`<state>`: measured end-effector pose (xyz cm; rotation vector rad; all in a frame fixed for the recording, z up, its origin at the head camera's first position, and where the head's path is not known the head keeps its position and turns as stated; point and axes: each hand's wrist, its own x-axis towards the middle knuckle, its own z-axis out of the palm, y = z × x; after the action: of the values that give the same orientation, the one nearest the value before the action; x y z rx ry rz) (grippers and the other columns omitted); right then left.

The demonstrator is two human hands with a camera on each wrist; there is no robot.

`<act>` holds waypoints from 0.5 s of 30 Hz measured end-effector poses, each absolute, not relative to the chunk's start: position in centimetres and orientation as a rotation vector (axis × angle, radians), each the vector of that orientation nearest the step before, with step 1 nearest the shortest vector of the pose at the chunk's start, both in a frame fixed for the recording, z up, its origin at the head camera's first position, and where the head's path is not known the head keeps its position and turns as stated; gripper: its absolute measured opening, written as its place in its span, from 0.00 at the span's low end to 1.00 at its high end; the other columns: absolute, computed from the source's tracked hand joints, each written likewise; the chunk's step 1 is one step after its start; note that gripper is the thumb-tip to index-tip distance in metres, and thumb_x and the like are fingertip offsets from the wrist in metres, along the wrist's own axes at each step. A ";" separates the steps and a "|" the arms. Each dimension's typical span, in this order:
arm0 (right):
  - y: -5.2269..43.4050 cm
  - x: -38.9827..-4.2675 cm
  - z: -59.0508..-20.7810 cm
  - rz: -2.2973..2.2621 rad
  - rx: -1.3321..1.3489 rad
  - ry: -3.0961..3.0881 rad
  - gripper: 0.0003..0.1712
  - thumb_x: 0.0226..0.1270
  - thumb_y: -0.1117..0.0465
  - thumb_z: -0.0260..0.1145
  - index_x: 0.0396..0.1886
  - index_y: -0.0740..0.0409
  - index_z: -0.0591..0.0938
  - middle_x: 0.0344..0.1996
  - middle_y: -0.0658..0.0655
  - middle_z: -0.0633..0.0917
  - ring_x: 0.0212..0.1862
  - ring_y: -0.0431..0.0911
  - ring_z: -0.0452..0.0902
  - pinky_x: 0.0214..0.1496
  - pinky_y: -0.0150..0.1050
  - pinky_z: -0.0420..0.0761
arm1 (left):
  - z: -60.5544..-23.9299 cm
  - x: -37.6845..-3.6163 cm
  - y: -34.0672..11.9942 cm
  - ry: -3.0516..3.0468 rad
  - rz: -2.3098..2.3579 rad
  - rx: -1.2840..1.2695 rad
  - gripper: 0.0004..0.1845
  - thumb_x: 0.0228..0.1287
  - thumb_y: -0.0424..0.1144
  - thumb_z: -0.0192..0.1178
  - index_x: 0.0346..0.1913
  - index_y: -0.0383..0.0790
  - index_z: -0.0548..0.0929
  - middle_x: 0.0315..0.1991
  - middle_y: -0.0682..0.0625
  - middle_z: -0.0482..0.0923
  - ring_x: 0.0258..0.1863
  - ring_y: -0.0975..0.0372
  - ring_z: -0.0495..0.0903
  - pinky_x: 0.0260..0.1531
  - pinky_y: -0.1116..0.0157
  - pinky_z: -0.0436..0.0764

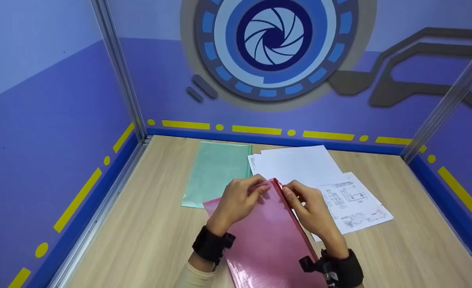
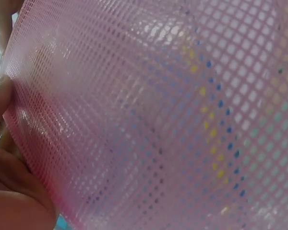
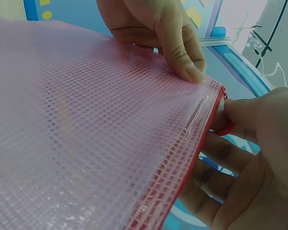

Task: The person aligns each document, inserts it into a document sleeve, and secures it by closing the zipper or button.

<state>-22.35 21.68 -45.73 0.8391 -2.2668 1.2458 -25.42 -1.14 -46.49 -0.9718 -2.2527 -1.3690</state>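
Note:
A pink mesh zipper pouch [image 1: 263, 240] is held up at a tilt above the table, with a red zipper [image 3: 197, 155] along its right edge. My left hand [image 1: 237, 200] pinches the pouch's top edge near the zipper's upper end, thumb on the near face. At that corner, my right hand [image 1: 313, 208] pinches the zipper's small pull [image 3: 225, 96], and a red tab [image 3: 224, 129] shows between its fingers. In the left wrist view the mesh [image 2: 134, 105] fills most of the picture. Whether anything lies inside the pouch, I cannot tell.
A green zipper pouch [image 1: 218, 168] lies flat behind the left hand. White sheets [image 1: 295, 162] lie at the back, and a sheet with printed drawings [image 1: 351, 204] lies to the right, partly behind the right hand. Blue-purple walls [image 1: 160, 80] enclose the wooden table [image 1: 140, 224].

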 end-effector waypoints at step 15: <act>22.3 -21.9 -45.1 1.139 0.829 -2.342 0.09 0.80 0.65 0.64 0.38 0.48 0.84 0.29 0.41 0.85 0.31 0.37 0.81 0.35 0.37 0.85 | -46.3 -25.5 -1.6 -2.128 -1.616 -0.932 0.12 0.79 0.45 0.61 0.51 0.44 0.90 0.35 0.57 0.91 0.28 0.67 0.89 0.37 0.65 0.87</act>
<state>-21.86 22.26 -45.07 0.8291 -2.3423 1.1389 -25.46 -1.57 -46.28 -0.9323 -2.1284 -1.6164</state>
